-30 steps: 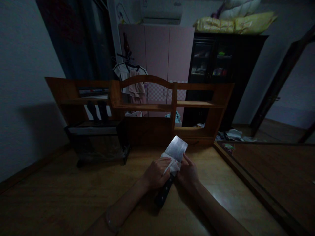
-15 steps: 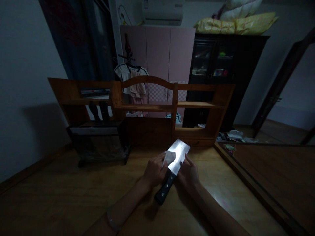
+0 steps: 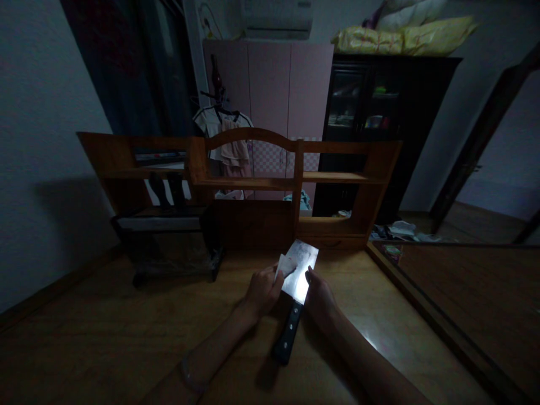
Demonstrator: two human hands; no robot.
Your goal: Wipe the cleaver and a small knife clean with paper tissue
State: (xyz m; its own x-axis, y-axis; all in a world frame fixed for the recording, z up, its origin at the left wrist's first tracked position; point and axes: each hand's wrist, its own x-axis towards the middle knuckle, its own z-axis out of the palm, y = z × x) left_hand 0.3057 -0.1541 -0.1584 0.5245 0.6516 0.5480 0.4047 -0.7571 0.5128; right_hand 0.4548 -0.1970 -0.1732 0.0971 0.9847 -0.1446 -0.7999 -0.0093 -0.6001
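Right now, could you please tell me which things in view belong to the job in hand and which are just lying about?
In the job:
cleaver, held by the right hand
white tissue, held in the left hand

Apparently just about:
knife holder
wooden shelf unit
hanging clothes
yellow packaging

Mid-frame, I see the blade (image 3: 302, 269) as smooth metal, glaring near its black handle (image 3: 289, 333), which looks like plastic with shiny metal rivets (image 3: 291, 327). The white wipe (image 3: 286, 266) is matt, paper or thin cloth, I can't tell which. Lower left, I see smooth, faintly glossy wood on the table (image 3: 109, 332); upper right, a crinkled, shiny plastic bag (image 3: 439, 38).
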